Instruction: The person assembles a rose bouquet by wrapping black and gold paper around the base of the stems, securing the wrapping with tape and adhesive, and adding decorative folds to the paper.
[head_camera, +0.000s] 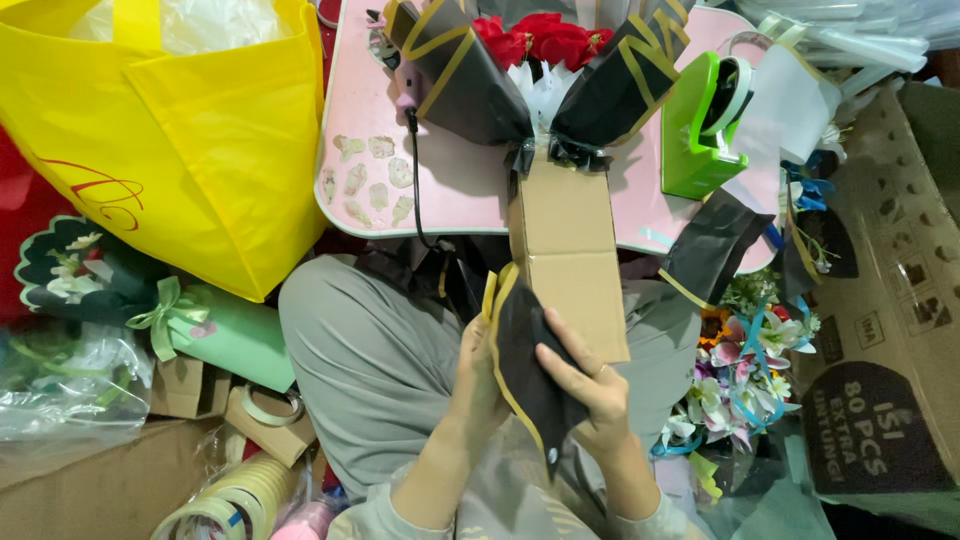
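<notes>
Black wrapping sheet (525, 370) between both hands' fingers (565, 365)

A low pink table with rounded corners (470, 195) sits ahead, its surface patchy. A big yellow fabric bag (200, 140) slumps left, brown cardboard boxes (900, 300) crowd the right, clutter covering the floor.

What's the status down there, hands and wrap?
Both hands, left and right, pinch black wrap. Cardboard stem beside it, bouquet on pink table. Nothing blocking.
</notes>
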